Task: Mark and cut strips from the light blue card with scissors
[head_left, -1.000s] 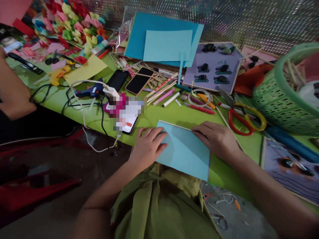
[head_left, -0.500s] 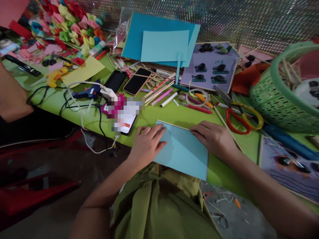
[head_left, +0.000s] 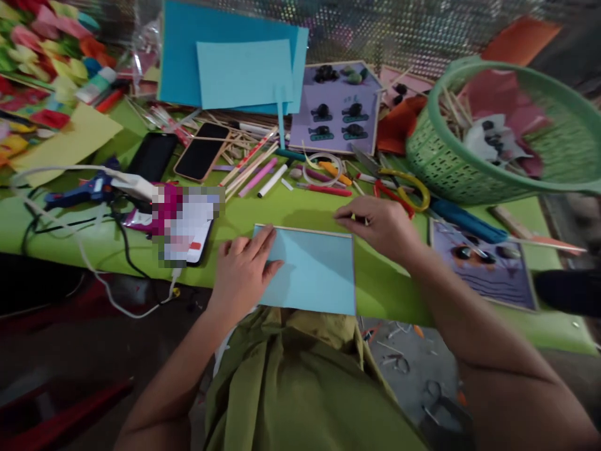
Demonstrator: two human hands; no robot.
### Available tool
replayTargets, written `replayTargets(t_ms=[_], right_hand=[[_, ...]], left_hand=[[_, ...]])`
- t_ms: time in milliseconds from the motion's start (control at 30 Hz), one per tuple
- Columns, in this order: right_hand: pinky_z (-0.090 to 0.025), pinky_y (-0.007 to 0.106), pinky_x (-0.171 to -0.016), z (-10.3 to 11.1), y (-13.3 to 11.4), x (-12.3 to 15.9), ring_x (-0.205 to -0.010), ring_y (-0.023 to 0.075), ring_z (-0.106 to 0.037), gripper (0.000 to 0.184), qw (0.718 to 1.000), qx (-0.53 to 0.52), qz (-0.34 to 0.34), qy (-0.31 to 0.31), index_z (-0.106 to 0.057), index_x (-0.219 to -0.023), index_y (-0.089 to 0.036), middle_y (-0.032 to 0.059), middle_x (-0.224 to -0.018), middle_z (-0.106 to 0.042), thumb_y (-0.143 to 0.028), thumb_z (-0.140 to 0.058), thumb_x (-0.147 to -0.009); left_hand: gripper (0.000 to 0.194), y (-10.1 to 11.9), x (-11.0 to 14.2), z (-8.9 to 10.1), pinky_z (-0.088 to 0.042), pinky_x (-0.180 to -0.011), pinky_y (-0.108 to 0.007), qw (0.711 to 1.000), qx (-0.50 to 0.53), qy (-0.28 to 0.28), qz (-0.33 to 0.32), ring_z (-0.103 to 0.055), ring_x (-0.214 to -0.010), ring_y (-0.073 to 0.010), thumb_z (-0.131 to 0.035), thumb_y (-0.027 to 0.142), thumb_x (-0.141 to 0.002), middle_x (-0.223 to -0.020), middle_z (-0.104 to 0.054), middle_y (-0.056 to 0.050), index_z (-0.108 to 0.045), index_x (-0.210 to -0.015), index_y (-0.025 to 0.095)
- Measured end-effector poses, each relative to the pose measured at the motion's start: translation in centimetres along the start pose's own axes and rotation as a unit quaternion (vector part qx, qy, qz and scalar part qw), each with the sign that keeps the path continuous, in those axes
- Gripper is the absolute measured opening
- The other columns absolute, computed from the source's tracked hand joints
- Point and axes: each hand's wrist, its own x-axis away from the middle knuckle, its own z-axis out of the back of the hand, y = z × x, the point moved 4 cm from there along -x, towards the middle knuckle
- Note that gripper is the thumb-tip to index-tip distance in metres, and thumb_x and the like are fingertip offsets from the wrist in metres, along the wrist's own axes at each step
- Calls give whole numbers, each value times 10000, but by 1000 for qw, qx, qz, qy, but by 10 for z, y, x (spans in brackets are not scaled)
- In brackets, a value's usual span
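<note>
A light blue paper sheet [head_left: 314, 272] lies at the near edge of the green table [head_left: 385, 288], with a thin wooden stick along its far edge. My left hand [head_left: 244, 269] rests flat on the sheet's left end, fingers stretched out. My right hand [head_left: 382, 225] hovers by the sheet's far right corner, fingers curled and pinched together. What they hold, if anything, I cannot make out. Red and yellow scissors [head_left: 404, 188] lie just beyond that hand.
A green basket [head_left: 469, 169] of sticks and paper stands at the right. Phones [head_left: 201, 150], a blue glue gun [head_left: 84, 191] with cables, pens, sticks and picture boards [head_left: 335, 106] crowd the table. Blue sheets [head_left: 239, 62] lean at the back. Paper flowers lie far left.
The view swung right. My right hand lifted off the sheet and moved to its far right corner. My left hand stayed on the sheet's left end.
</note>
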Motion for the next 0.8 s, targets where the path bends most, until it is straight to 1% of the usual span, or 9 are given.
replayTargets(t_ms=[67, 133, 233, 367, 433, 600, 800], right_hand=[[-525, 311, -728, 14, 7, -2, -787, 204, -717, 171, 999, -12, -30, 21, -788, -884, -208, 58, -875, -794, -260, -637, -944], [-510, 305, -702, 23, 13, -3, -747, 194, -699, 162, 998, -18, -52, 8, -788, -859, -206, 52, -846, -791, -259, -648, -921], [-487, 284, -695, 24, 19, -4, -737, 178, -688, 130, 995, -24, -72, -59, -784, -840, -206, 42, -829, -788, -228, -662, -879], [-457, 263, -710, 15, 21, -2, -766, 164, -688, 104, 982, -17, -66, -176, -771, -827, -202, 31, -840, -785, -192, -668, -838], [-439, 263, -705, 11, 20, -2, -780, 166, -686, 99, 977, 3, -65, -204, -764, -824, -202, 30, -857, -783, -184, -666, -825], [-409, 270, -689, 7, 20, -1, -804, 178, -680, 127, 974, 58, -73, -208, -753, -828, -204, 32, -881, -782, -162, -633, -819], [-401, 270, -685, 7, 18, -2, -818, 179, -681, 135, 973, 71, -76, -208, -751, -830, -210, 28, -881, -782, -157, -628, -821]], left_hand=[[542, -1, -1, 0, -435, -899, -482, 1000, -5, 6, -2, -591, -1074, -311, -422, 435, -1066, -1577, -552, -37, -505, -1556, 216], [548, -1, -2, 0, -426, -891, -488, 1000, -10, 13, -5, -590, -1065, -316, -426, 442, -1064, -1574, -555, -31, -508, -1553, 209], [547, -1, -3, 1, -417, -883, -493, 1000, -10, 19, -5, -592, -1067, -324, -423, 439, -1062, -1562, -567, -31, -513, -1551, 212], [559, -1, -3, -1, -416, -874, -498, 999, -14, 30, -4, -590, -1038, -329, -413, 444, -1061, -1545, -585, -43, -513, -1553, 198], [564, -1, -3, -1, -419, -873, -505, 999, -16, 34, -4, -587, -1025, -331, -413, 449, -1058, -1538, -592, -47, -512, -1555, 200], [563, -2, -4, 0, -433, -883, -524, 1000, 3, 26, 1, -592, -1022, -341, -432, 432, -1042, -1528, -603, -59, -499, -1566, 238], [569, -2, -5, 2, -442, -881, -535, 1000, 9, 26, 2, -587, -1007, -343, -416, 446, -1039, -1525, -605, -65, -503, -1562, 239]])
